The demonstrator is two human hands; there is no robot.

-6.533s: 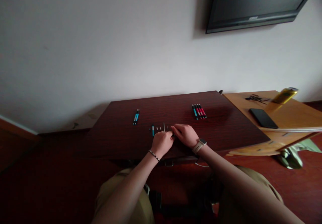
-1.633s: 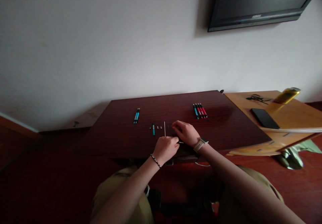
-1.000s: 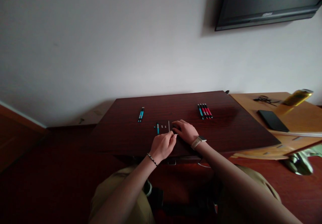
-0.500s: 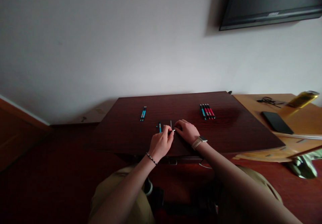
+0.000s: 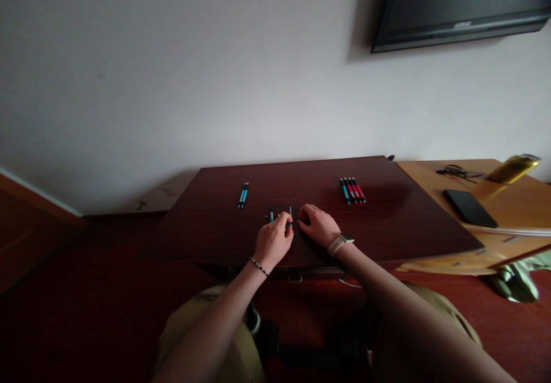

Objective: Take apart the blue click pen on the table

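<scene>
On the dark wooden table (image 5: pixel 387 228) my left hand (image 5: pixel 272 242) and my right hand (image 5: pixel 318 226) meet near the middle. Their fingertips pinch a small dark pen part between them; it is too small to make out. Just beyond the fingers lie a short teal pen piece (image 5: pixel 271 215), a thin white refill (image 5: pixel 290 211) and tiny loose bits. Two teal pens (image 5: pixel 243 194) lie at the back left. A row of several teal and red pens (image 5: pixel 353 190) lies at the back right.
A lighter wooden desk (image 5: pixel 508 199) adjoins on the right, carrying a black phone (image 5: pixel 470 208), a yellow can (image 5: pixel 514 167) and a dark tangle of cable (image 5: pixel 455 171). A dark screen (image 5: pixel 460 1) hangs on the white wall. Green cloth (image 5: pixel 514 279) lies on the floor.
Both hands stayed together at the table's middle, working on the small part. My left hand dipped toward me and then moved forward again to the loose pieces. The view drifted slightly.
</scene>
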